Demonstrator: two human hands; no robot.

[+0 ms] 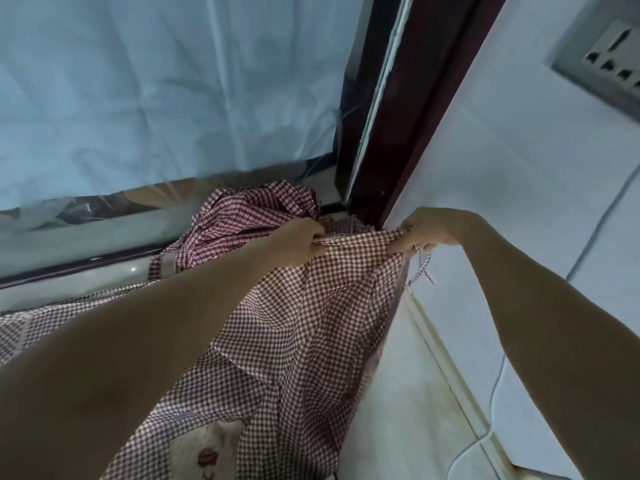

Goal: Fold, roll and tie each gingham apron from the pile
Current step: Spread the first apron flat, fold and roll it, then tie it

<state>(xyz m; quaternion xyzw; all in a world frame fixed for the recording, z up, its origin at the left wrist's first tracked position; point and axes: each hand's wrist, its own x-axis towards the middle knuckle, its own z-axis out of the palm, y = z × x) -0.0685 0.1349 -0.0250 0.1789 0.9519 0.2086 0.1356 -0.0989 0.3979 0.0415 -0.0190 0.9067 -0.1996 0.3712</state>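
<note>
A gingham apron (304, 323) hangs stretched by its top edge in front of the apron pile (249, 216), so the folding looks only begun; next it needs laying flat or halving edge to edge. Both arms reach forward: the left hand (298, 240) and right hand (426, 230) each pinch a corner, a tie string (422, 268) dangling.

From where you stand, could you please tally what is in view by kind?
Hands: 2, left hand and right hand
Held gingham apron: 1
Heaps of gingham cloth, apron count unclear: 1
Wall socket: 1
Total: 5
</note>
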